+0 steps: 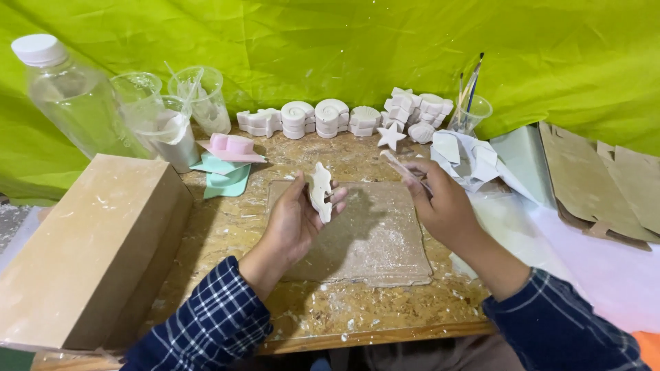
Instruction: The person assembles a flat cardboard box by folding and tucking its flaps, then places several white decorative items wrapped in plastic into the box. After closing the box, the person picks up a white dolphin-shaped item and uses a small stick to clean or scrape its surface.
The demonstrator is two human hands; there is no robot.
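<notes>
**One white cast in hand, a row of finished ones at the back**

The left hand (297,218) grips a white plaster cast (320,191), fingers closed round its lower edge, holding it upright above the grey work mat (375,237); the right hand (443,206) pinches a thin clear stick (402,167) between thumb and fingertips, its tip pointing toward the cast but apart from it. The cast looks whole and already out of any mould; whether its surface has been cleaned or trimmed is too small to tell. Judging by the scene, much of the work seems done: a row of white casts (323,118) stands along the back of the chipboard table (227,227), with a white star (390,135) just in front and a heap of more pieces (416,108) beside it; none shows paint, and the cup of brushes (471,110) stands well apart from both hands, so colouring appears left to do. White crumbs lie scattered on the mat and table edge. To the left sit a cardboard box (89,247), a clear bottle (69,96), plastic cups (175,110) with white residue, and pink and green moulds (227,161); to the right, crumpled paper (467,156) and flat cardboard (598,182). Nothing lies between the hands and the cast; the box crowds the left elbow.
</notes>
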